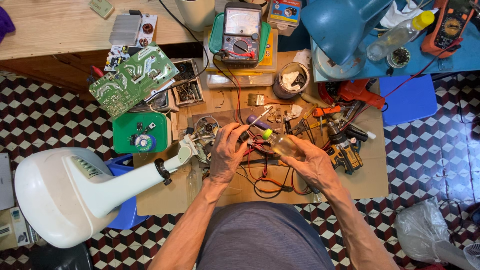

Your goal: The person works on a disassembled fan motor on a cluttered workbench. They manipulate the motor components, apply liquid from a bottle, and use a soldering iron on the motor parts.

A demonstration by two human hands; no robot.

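My right hand (312,162) holds a small clear squeeze bottle (281,143) with a yellow-green cap, tipped toward the left. My left hand (227,152) rests on a small motor-like part (206,131) with red and black wires (260,175) and grips something dark; what exactly is hidden under the fingers. A purple-handled screwdriver (257,120) lies just beyond the fingertips. The white neck of a fan body (65,190) reaches in to the left of my left hand. All this sits on a sheet of cardboard (370,180) on the floor.
An analog multimeter (241,32) on a green tray stands at the back. A green circuit board (134,79), a parts box (186,85) and a green lid (140,132) lie left. A blue lamp (342,22), cordless drill (345,150) and pliers crowd the right. Checkered tile floor surrounds.
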